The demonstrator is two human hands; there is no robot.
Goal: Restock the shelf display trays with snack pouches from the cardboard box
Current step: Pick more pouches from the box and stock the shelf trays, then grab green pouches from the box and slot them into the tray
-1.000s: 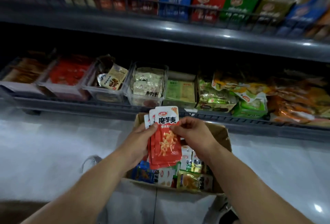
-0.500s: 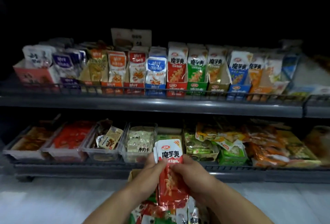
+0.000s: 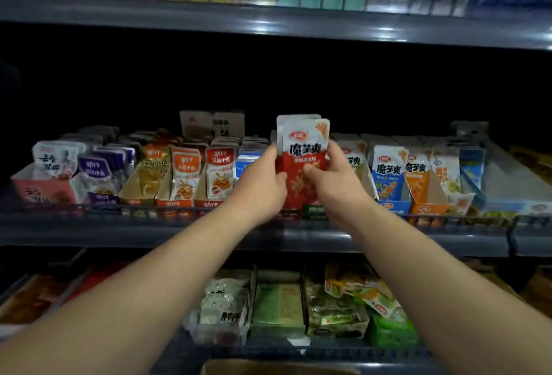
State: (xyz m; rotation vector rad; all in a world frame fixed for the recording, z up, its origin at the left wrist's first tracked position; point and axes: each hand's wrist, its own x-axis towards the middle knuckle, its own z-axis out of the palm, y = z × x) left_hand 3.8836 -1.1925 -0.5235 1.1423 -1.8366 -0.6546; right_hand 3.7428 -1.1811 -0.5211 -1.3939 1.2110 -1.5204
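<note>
Both your hands are on the stack of red pouches (image 3: 302,150). The left hand (image 3: 263,188) grips its left edge and the right hand (image 3: 336,186) grips its right edge, with both thumbs on the front face. The stack is upright and several pouches thick, raised at the middle shelf (image 3: 119,235) in front of the row of display trays (image 3: 179,197). A green tray front (image 3: 316,210) sits just below it (the slot behind is hidden by your hands). Blue pouches (image 3: 387,170) stand to its right and orange pouches (image 3: 185,171) to its left. The rim of the cardboard box (image 3: 268,368) shows at the bottom edge, under the lower shelf (image 3: 343,352).
</note>
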